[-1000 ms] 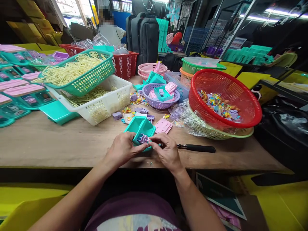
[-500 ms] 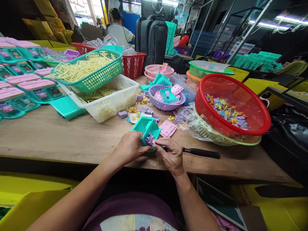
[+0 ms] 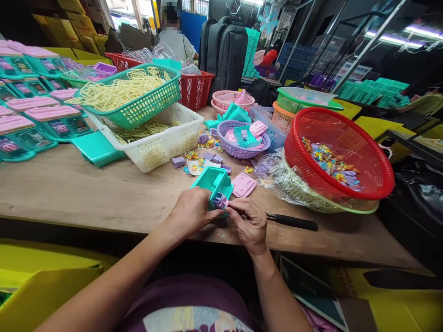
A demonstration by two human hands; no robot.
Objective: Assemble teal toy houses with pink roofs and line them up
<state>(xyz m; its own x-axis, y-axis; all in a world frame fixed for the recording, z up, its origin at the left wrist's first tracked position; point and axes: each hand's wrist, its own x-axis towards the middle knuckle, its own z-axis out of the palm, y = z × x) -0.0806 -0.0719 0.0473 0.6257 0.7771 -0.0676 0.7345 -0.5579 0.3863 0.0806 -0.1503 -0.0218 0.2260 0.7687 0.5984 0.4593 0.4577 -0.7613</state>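
Note:
A turquoise plastic box point(image 3: 212, 179) is tilted at the front of the table, its open side toward me. My left hand point(image 3: 192, 206) is closed around its lower left side, thumb along the near edge. At the box's near right corner sits a small purple plastic part point(image 3: 219, 200). My right hand point(image 3: 249, 220) pinches at that part with thumb and fingertips; a bit of pink shows at the fingertips. Just behind the right hand lies a flat pink panel point(image 3: 244, 184). A black-handled tool point(image 3: 294, 222) lies right of the hand, its other end hidden.
A red basket point(image 3: 346, 124) of small colourful pieces leans at right. Purple basket point(image 3: 238, 150) holds pink and turquoise parts. At left, a green basket point(image 3: 145, 110) of pale yellow loops rests on a white basket point(image 3: 166, 145). Finished-looking turquoise-and-pink boxes point(image 3: 51, 113) stand stacked far left.
The view has shifted slightly, moving most things a little to the right in the picture. Both hands keep nearly the same hold on the box and the purple part.

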